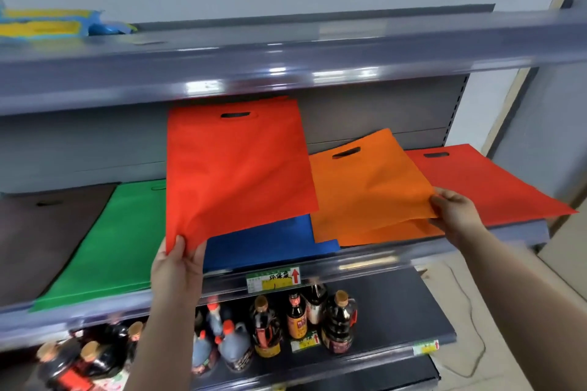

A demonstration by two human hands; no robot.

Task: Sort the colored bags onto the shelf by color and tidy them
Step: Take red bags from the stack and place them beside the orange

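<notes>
Head view: left hand (pixel 178 267) pinches the bottom corner of a flat red fabric bag (pixel 235 165), lifted over the blue bag (pixel 270 241), likely bound for the red bag (pixel 486 181) at the shelf's right end. Right hand (pixel 457 213) pinches the orange bag (pixel 368 181) corner, raising it off the orange stack. Green bag (pixel 108 241) overhangs the grey shelf lip (pixel 365 263); open room above.

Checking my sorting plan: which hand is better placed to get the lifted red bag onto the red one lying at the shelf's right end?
Left, probably: left hand already grips the lifted red bag. Right hand is nearer the red one but pinches the orange bag.
</notes>
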